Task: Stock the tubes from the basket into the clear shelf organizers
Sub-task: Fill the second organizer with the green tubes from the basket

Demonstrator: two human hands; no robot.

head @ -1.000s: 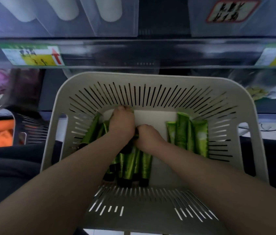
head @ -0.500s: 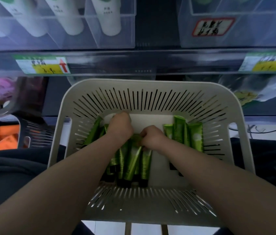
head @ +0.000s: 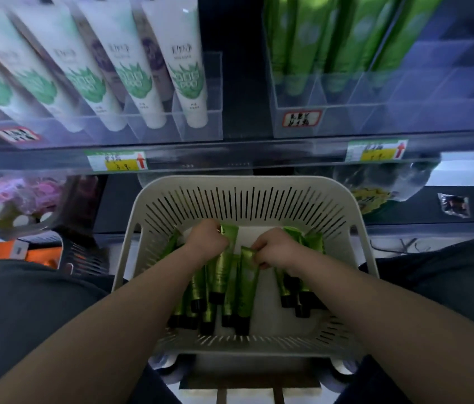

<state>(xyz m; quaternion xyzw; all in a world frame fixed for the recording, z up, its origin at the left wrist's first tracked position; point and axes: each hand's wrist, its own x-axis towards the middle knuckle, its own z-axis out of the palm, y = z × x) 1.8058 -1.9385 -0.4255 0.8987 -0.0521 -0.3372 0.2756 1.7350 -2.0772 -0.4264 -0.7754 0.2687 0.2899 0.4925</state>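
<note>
**Left hand** [head: 205, 243]: inside the basket, fingers curled round the flat crimped end of the first green tube [head: 223, 266]. Holding it.

**Right hand** [head: 278, 250]: inside the basket, just right of the left hand, fingertips pinching the crimped end of the second green tube [head: 246, 290]. Holding it.

**Held tubes**: both lie lengthwise at the basket's middle, with the black caps toward its near wall and the crimps toward its far wall. They rest among the others and are not yet lifted clear.

**Loose green tubes** [head: 198, 295]: overlapping on the basket floor, left of centre. A smaller group [head: 286, 293] lies right of centre, partly under the right forearm.

**Handling, judged**: small, glossy squeeze tubes, likely light. The body is probably soft and would dent or slide under a hard squeeze. The crimp is the stiff, flat part and the cap is the rigid end, so either makes a surer hold than the belly. Several could be gathered by their crimps at once.

**Slotted basket** [head: 244, 185]: pale plastic, directly below the shelf edge.

**Clear organizer** [head: 346, 121]: above the basket and to its right, holding upright stocked green tubes [head: 297, 39]. Its right-hand compartments look vacant.

**White tubes** [head: 184, 62]: with a green leaf print, in the organizer above the basket and to its left.
</note>
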